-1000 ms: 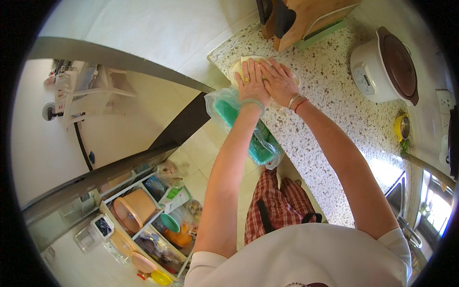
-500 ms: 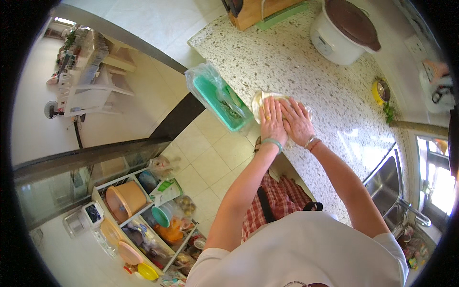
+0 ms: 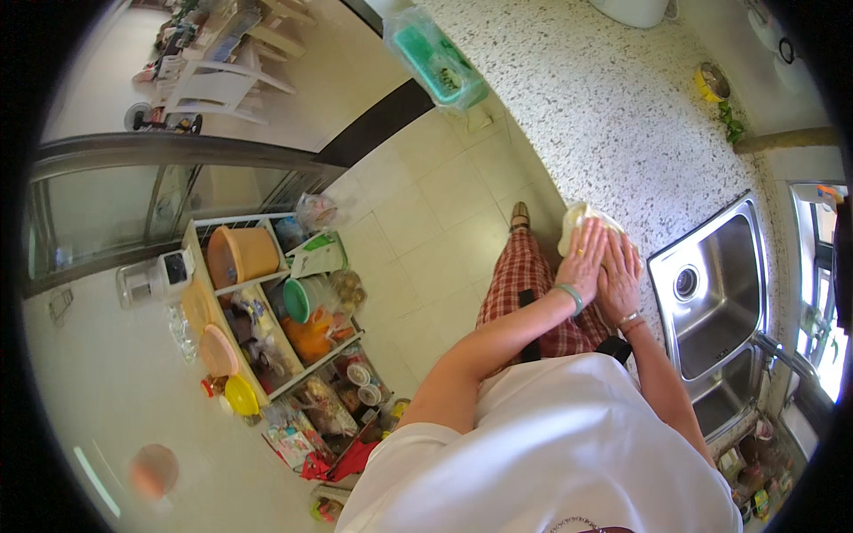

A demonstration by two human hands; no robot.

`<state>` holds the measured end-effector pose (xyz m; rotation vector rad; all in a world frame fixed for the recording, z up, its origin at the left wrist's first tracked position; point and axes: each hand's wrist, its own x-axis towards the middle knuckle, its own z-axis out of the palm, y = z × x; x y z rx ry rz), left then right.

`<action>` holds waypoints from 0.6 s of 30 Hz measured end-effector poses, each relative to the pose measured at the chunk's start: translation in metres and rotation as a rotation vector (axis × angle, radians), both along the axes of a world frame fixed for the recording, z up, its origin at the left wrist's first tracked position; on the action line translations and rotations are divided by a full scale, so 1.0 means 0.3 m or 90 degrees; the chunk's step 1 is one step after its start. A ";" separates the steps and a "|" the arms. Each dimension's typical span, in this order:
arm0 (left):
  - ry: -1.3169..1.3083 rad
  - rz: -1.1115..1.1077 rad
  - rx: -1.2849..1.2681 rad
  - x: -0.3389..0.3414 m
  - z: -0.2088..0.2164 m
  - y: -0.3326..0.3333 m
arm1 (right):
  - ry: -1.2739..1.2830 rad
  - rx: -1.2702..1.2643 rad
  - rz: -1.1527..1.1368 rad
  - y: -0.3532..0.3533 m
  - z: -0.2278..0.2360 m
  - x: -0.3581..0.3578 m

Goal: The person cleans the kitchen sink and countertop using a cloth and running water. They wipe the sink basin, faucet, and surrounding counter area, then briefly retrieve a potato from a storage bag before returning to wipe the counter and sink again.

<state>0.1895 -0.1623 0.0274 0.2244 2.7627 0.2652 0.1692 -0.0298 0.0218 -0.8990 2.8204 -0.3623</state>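
A cream-white cloth (image 3: pixel 576 218) lies bunched at the edge of the speckled countertop (image 3: pixel 582 107), left of the sink. My left hand (image 3: pixel 583 258), with a green bangle at its wrist, lies flat on the cloth, fingers stretched out. Right beside it, my right hand (image 3: pixel 619 282) also presses down flat, its fingers extended and close to the left ones. Both hands cover much of the cloth, so its near part is hidden.
A steel double sink (image 3: pixel 665 306) with a faucet (image 3: pixel 782 354) is at the right. A bagged green tray (image 3: pixel 418 44) sits at the counter's far left edge. A yellow round container (image 3: pixel 712 83) stands by the wall. Packed storage shelves (image 3: pixel 277 333) are at left.
Both hands and the cloth have moved along the counter toward me, nearer the sink. The view has shifted too, so the tray and white cooker now appear farther up.
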 end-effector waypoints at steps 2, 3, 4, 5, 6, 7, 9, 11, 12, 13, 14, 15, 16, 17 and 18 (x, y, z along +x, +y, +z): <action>0.057 0.019 0.041 0.075 -0.032 0.057 | -0.009 0.002 -0.005 0.054 0.002 0.064; 0.102 0.012 0.008 0.101 -0.036 0.081 | -0.007 -0.005 -0.009 0.077 0.007 0.089; 0.102 0.006 0.010 0.120 -0.043 0.094 | -0.010 -0.004 -0.015 0.090 0.009 0.108; 0.101 0.000 0.012 0.133 -0.051 0.103 | -0.012 -0.002 -0.020 0.098 0.009 0.124; 0.106 -0.007 0.012 0.127 -0.047 0.109 | -0.009 -0.002 -0.026 0.106 0.006 0.123; 0.089 -0.016 0.018 0.129 -0.041 0.116 | -0.009 -0.001 -0.035 0.118 -0.008 0.134; 0.098 -0.023 0.007 0.135 -0.042 0.121 | 0.003 0.008 -0.039 0.126 -0.019 0.144; 0.095 -0.031 0.007 0.126 -0.047 0.114 | 0.000 0.025 -0.039 0.123 -0.026 0.139; 0.084 -0.039 0.014 0.116 -0.040 0.104 | -0.003 0.019 -0.043 0.115 -0.020 0.134; 0.073 -0.047 0.023 0.102 -0.033 0.087 | -0.006 0.014 -0.046 0.099 -0.015 0.125; 0.062 -0.057 0.031 0.085 -0.032 0.077 | -0.009 0.009 -0.051 0.090 -0.017 0.110; 0.088 -0.054 0.002 0.063 -0.035 0.067 | 0.001 -0.008 -0.042 0.084 -0.024 0.086; 0.078 -0.056 -0.001 0.043 -0.036 0.061 | 0.004 -0.009 -0.043 0.078 -0.029 0.066; 0.067 -0.059 -0.004 0.023 -0.036 0.059 | 0.006 -0.010 -0.045 0.072 -0.033 0.047; 0.059 -0.064 -0.007 -0.011 -0.030 0.056 | 0.009 -0.010 -0.049 0.069 -0.039 0.017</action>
